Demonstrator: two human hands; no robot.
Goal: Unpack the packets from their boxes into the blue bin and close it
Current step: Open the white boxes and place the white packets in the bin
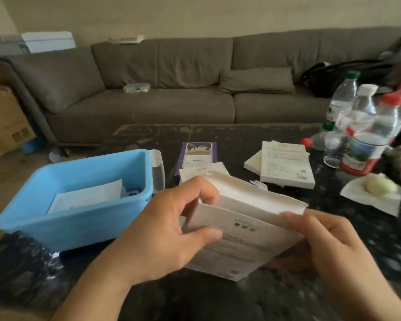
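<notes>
I hold a flat white box above the dark table, its top flap standing open. My left hand grips the box's left edge, fingers curled over the opening and thumb on the front. My right hand pinches the right end of the flap. The blue bin stands open at the left with a white packet lying inside. Its clear lid lies just behind the bin's right end. A purple box and white packets lie beyond my hands.
More white boxes are stacked at the right of the table. Several plastic water bottles stand at the far right, one lying down. A tissue with a pale lump sits beside them. A grey sofa runs behind the table.
</notes>
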